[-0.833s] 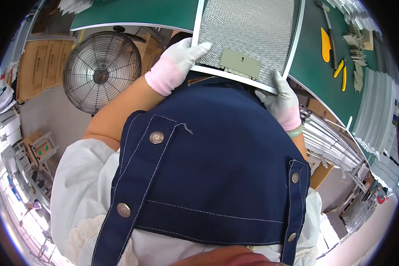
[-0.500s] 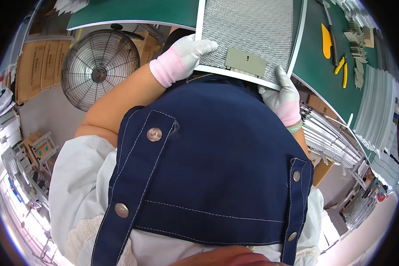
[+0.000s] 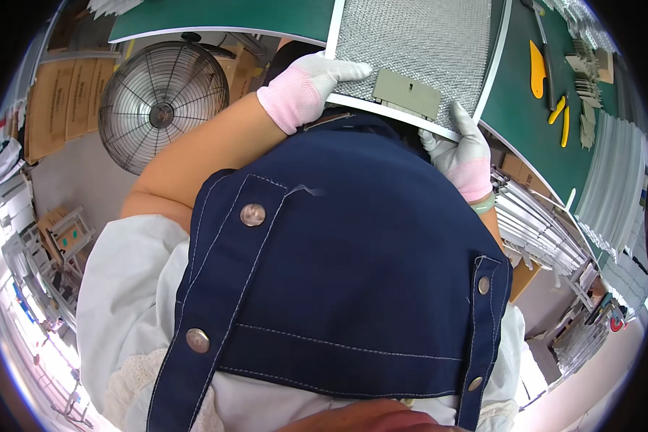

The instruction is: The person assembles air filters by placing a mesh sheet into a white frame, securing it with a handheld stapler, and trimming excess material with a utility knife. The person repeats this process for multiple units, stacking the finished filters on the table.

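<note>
A metal mesh filter panel [image 3: 414, 39] in a white frame reaches over the near edge of the green table. An olive-grey rectangular plate [image 3: 407, 92] sits at its near edge, against the mesh. My left hand [image 3: 324, 75], in a white glove with a pink cuff, grips the frame's near left corner, thumb lying over the mesh. At the near right corner my right hand [image 3: 462, 150], gloved alike, holds the frame with its thumb on top and fingers underneath. The undersides of both grips are hidden by the panel.
On the green table [image 3: 511, 101], right of the panel, lie a yellow-handled tool [image 3: 536, 70], yellow-handled pliers [image 3: 561, 119] and several small grey plates [image 3: 587, 93]. Stacked pale strips [image 3: 612, 180] line the right edge. A floor fan [image 3: 163, 114] and cardboard boxes [image 3: 68, 108] stand left.
The panel, with the plate on it, has shifted slightly to the right and away from me. Both hands have moved along with it, keeping their hold.
</note>
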A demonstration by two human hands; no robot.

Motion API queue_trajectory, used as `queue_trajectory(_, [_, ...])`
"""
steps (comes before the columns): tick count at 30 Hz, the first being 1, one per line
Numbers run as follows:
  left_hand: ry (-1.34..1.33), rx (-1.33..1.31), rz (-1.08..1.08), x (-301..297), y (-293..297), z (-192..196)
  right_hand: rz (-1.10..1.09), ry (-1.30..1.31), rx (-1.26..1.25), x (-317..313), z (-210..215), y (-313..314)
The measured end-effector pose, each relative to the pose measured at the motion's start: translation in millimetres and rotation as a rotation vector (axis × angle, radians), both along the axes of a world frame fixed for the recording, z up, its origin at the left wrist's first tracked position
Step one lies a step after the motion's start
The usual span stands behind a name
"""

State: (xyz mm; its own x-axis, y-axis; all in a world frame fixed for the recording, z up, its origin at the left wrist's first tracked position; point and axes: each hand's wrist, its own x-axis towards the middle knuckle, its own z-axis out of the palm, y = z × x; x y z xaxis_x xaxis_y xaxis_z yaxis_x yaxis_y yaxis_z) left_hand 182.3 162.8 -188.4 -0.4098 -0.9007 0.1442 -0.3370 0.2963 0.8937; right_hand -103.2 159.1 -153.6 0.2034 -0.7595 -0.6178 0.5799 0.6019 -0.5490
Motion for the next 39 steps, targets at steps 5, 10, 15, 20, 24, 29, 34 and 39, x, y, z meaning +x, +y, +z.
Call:
queue_trajectory(5, [0.177,0.211,0.029,4.3,0.5,-15.9,0.062,-0.075,0.011,-0.4,6.3,3.1])
queue_trajectory(10, [0.489,0.717,0.386,-17.1,9.8,34.8,0.330,0.066,0.093,-15.6,8.6,2.5])
queue_trajectory(15, [1.018,0.905,0.512,-24.6,5.6,40.1,0.293,0.077,0.084,-5.1,14.5,7.6])
queue_trajectory(20, [0.755,0.884,0.458,-15.2,-0.5,4.8,0.199,0.056,0.097,-4.3,5.4,8.0])
queue_trajectory(24, [0.925,1.002,0.322,-10.5,-4.4,1.2,0.123,0.057,0.037,-2.7,2.9,11.8])
queue_trajectory(29, [0.803,0.928,0.394,-14.7,-2.9,8.9,0.280,0.212,0.051,-7.9,11.8,8.5])
queue_trajectory(34, [0.625,0.832,0.272,-9.4,-0.9,22.5,0.235,0.263,0.038,-3.7,11.2,10.7])
queue_trajectory(39, [0.449,0.710,0.416,-14.6,7.2,32.4,0.428,0.386,-0.040,-13.4,14.0,7.2])
